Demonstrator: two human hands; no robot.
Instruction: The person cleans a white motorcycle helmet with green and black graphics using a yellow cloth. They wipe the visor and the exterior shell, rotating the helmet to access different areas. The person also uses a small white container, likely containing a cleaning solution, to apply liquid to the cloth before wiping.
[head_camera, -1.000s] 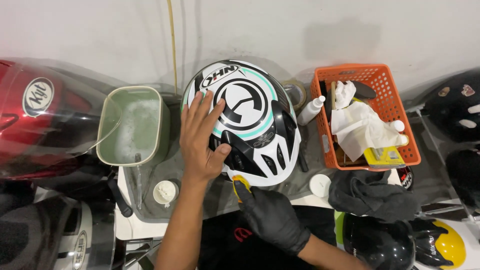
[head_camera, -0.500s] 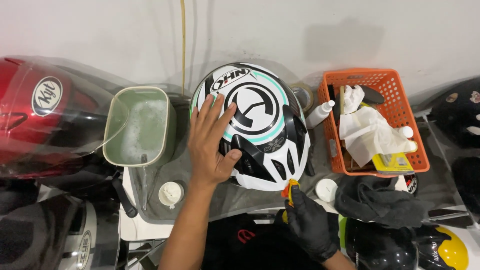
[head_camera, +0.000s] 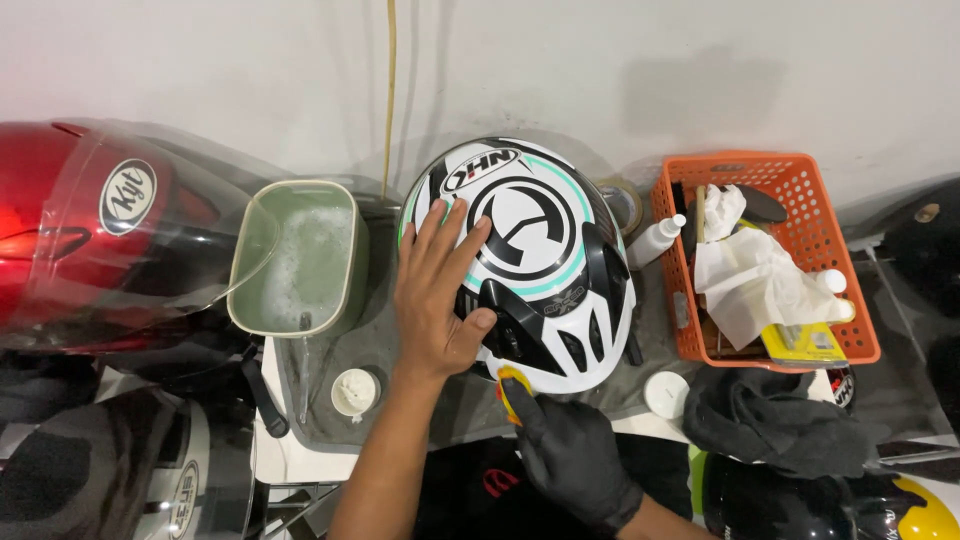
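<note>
Left hand: The bare left hand lies flat and wide open on the helmet. Its fingers are spread and point away from the person. It grips nothing; it only presses down on the shell.

Right hand: The right hand wears a black glove. It is curled shut around a small yellow and orange tool. I cannot tell just what kind of tool it is.

Helmet: It is white with black and mint green shapes. It sits on a grey mat, right under the left palm and just ahead of the gloved hand. It runs longest from the wall toward the person, with its lower white edge on the near side.

Tool tip: It touches the near edge of the helmet, just to the right of the left thumb.

Nearer hand: The left hand is on top of the helmet. The right hand only reaches its near edge.

Left of the bare hand: a green tub with foamy water, and a small white cap.

Right of the gloved hand: an orange basket with white cloths, a dark rag, and a white spray bottle.
</note>
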